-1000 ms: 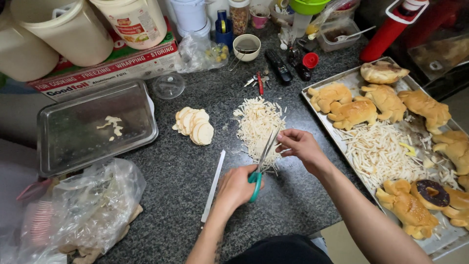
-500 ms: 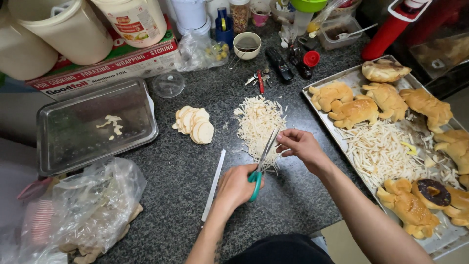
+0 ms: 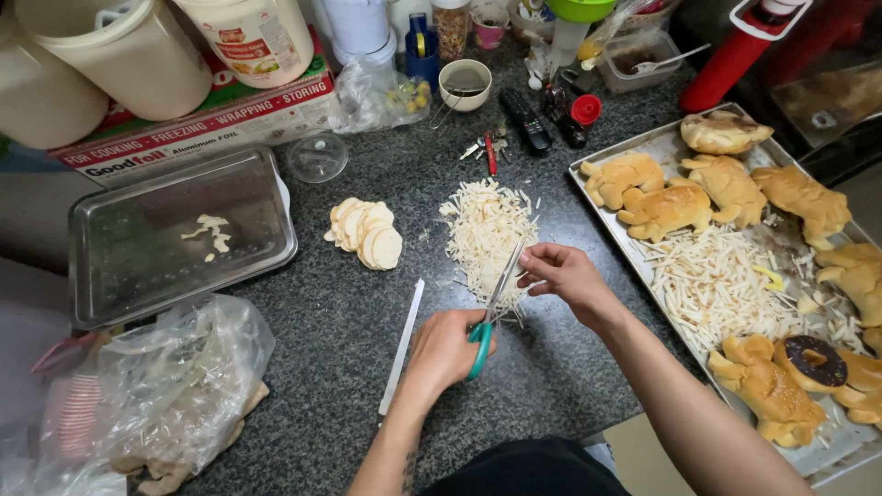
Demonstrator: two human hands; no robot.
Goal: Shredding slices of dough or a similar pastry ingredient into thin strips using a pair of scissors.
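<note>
Head view: scissors (image 3: 496, 298) over shreds (image 3: 487, 234)

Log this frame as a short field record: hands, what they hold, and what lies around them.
Left hand: left hand grips the teal-handled scissors, blades pointing up toward the shreds.
Right hand: right hand pinches something small at the blade tips; too small to tell what.
Cut material: pile of pale shreds on the dark counter.
Nearby: round pale slices, white knife, empty metal tray, baking tray with pastries and more shreds, plastic bag.
</note>
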